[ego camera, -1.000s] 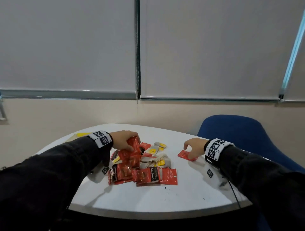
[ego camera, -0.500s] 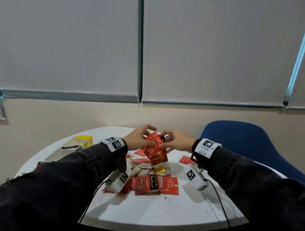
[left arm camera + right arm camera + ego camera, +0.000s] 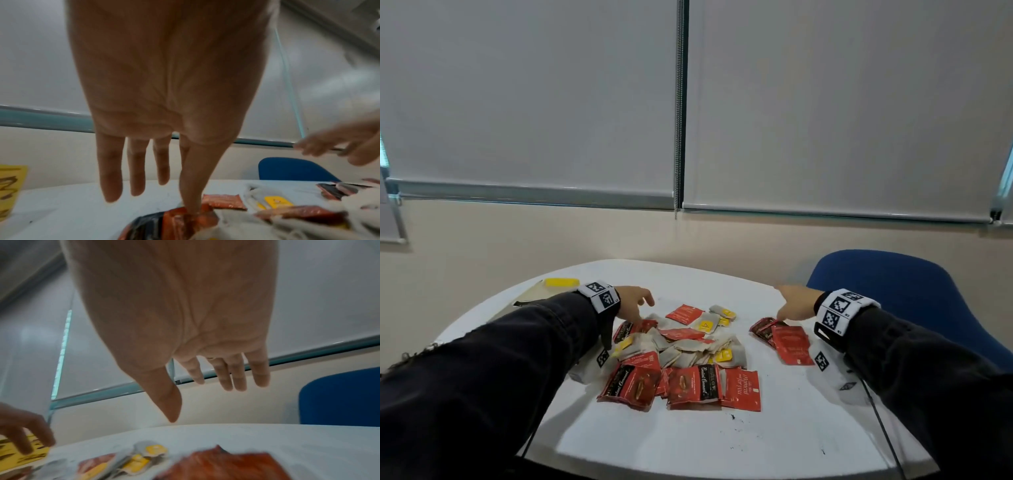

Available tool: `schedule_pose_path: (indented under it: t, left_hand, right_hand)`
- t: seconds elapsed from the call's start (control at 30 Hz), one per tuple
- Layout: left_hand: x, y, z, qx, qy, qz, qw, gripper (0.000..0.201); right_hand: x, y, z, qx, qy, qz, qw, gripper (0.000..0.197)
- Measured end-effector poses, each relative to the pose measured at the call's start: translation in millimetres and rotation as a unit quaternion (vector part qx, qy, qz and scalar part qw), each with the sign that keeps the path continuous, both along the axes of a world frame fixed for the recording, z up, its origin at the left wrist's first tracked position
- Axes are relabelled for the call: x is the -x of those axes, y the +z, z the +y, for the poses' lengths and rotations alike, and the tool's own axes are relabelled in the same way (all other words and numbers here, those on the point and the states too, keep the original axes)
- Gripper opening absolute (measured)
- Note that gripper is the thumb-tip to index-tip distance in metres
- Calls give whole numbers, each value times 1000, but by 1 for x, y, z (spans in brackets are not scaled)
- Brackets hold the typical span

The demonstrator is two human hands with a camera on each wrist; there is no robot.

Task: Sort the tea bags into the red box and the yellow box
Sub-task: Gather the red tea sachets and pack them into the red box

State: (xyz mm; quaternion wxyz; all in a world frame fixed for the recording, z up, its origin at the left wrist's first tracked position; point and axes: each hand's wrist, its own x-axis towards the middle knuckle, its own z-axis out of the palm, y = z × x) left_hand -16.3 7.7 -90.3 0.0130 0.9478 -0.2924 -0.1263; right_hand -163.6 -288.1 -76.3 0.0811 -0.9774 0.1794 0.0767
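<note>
Right now both hands hover low over a smooth white round table [image 3: 688,442] strewn with tea bags. Under the left hand [image 3: 631,303] lies the main heap [image 3: 688,346]: glossy red foil sachets, flat and rectangular, mixed with soft, crumpled white paper bags that carry small yellow tags. Its fingers [image 3: 111,170] hang straight and a little spread, holding nothing, while the thumb tip touches down on a wrinkled red-and-black sachet [image 3: 176,222] at the heap's near-left edge. Behind this hand, partly hidden by the dark sleeve, sits a flat cardboard box with a yellow end [image 3: 561,282], the yellow box by its colour; whether any bags are inside cannot be told. A red box does not show clearly in any view.

The right hand [image 3: 796,303] is also spread and empty, fingers [image 3: 238,378] extended and loose, thumb pointing down. Just beneath its palm lie two red sachets [image 3: 782,337], one shiny red rectangle overlapping a darker one, set apart from the heap. A blue moulded chair [image 3: 914,301] stands beyond that wrist, and both wrists wear white bands printed with black square markers
</note>
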Motion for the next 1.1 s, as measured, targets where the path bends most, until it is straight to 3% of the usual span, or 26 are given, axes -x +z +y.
schedule_pose_path:
  t: [0.07, 0.2, 0.3, 0.43, 0.67, 0.8, 0.93, 1.1]
  left_hand:
    - [-1, -6, 0, -50, -6, 14, 999, 64]
    - [1, -12, -1, -89, -27, -3, 996, 57]
    - [0, -14, 2, -75, -34, -10, 997, 55]
    - [-2, -17, 8, -58, -39, -15, 997, 53]
    - [-8, -23, 11, -35, -28, -28, 999, 56]
    - [-7, -23, 11, -35, -31, -27, 999, 56]
    - [-5, -23, 12, -31, -25, -20, 999, 57]
    - [-4, -23, 14, -23, -20, -10, 999, 60]
  right_hand:
    - [-8, 3, 17, 16, 58, -26, 998, 71]
    - [-27, 6, 65, -2, 202, -5, 979, 44]
    - [-46, -2, 97, -5, 249, 29, 968, 53]
    - [-65, -10, 125, -8, 272, 106, 956, 71]
    - [-69, -11, 133, 5, 261, 133, 956, 55]
    - [-63, -10, 127, -25, 241, 154, 958, 61]
    - [-61, -17, 123, -34, 238, 123, 963, 54]
    - [-55, -12, 116, -80, 230, 26, 970, 67]
